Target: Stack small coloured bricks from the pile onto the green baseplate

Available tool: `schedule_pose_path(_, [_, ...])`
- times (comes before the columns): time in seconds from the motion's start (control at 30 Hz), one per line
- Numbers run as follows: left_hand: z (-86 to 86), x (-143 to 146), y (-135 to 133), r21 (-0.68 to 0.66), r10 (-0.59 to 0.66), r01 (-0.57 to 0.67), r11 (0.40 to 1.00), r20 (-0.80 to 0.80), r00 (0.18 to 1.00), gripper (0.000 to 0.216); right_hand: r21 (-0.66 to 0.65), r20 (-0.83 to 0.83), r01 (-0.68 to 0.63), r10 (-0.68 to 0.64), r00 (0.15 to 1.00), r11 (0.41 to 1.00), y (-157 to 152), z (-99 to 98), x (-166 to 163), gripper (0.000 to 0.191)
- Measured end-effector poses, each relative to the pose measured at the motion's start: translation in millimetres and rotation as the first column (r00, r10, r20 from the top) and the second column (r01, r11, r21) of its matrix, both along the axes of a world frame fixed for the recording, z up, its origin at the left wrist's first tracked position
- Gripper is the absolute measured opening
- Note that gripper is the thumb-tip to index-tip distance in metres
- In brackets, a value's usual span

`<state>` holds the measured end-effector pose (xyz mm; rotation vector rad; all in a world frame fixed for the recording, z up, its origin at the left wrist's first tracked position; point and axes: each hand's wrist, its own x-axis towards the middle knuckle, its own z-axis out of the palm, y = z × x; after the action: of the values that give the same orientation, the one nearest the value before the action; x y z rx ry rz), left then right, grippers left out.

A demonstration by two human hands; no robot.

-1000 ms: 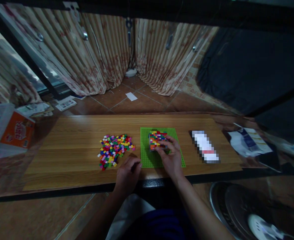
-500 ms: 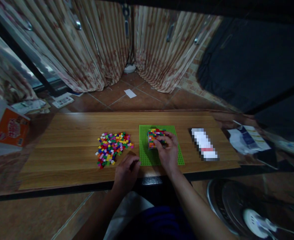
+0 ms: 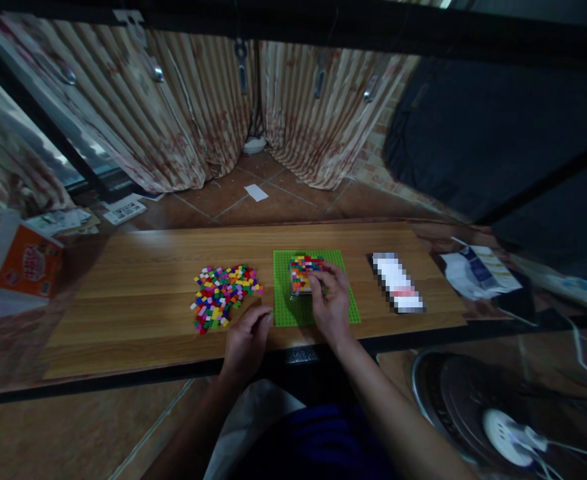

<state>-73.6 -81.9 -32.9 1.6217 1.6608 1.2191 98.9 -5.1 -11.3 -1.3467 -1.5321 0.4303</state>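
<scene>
Multicoloured brick block (image 3: 300, 272) sits on green baseplate (image 3: 306, 313), just left of right hand (image 3: 331, 300), ahead and rightward of left hand (image 3: 247, 337). Right fingers bent over block's right part, hiding it; can't tell if they grip block or small brick. Left hand half-curled beside baseplate's near left corner; can't tell if anything's pinched. Loose bricks (image 3: 223, 290) heaped on bench (image 3: 138, 287), beyond left hand, apart from baseplate. Pixelated slab (image 3: 398, 283) lies right of baseplate, clear of right hand.
</scene>
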Motion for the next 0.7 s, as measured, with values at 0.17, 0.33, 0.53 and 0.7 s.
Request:
schedule_pose_path(0.17, [-2.1, -1, 0, 0.055, -0.058, 0.059, 0.997, -0.017, 0.998, 0.023, -0.036, 0.058, -0.201, 0.202, 0.978, 0.979, -36, 7.9, -8, 0.02])
schedule_pose_path(0.33, [-2.7, -2, -2, 0.022, -0.061, 0.062, 0.998, -0.044, 0.997, 0.028, -0.193, 0.059, -0.342, 0.359, 0.931, 0.92, -60, -5.0, -22, 0.023])
schedule_pose_path(0.53, [-4.5, -1, -3, -0.026, -0.067, 0.067, 0.997, -0.022, 0.997, 0.031, -0.236, 0.065, -0.398, 0.424, 0.904, 0.886, -57, -8.0, -26, 0.019])
schedule_pose_path(0.7, [-5.7, -1, -4, -0.021, -0.067, 0.067, 0.998, -0.02, 0.998, 0.032, -0.224, 0.015, -0.386, 0.4, 0.916, 0.895, -55, -4.1, -19, 0.017])
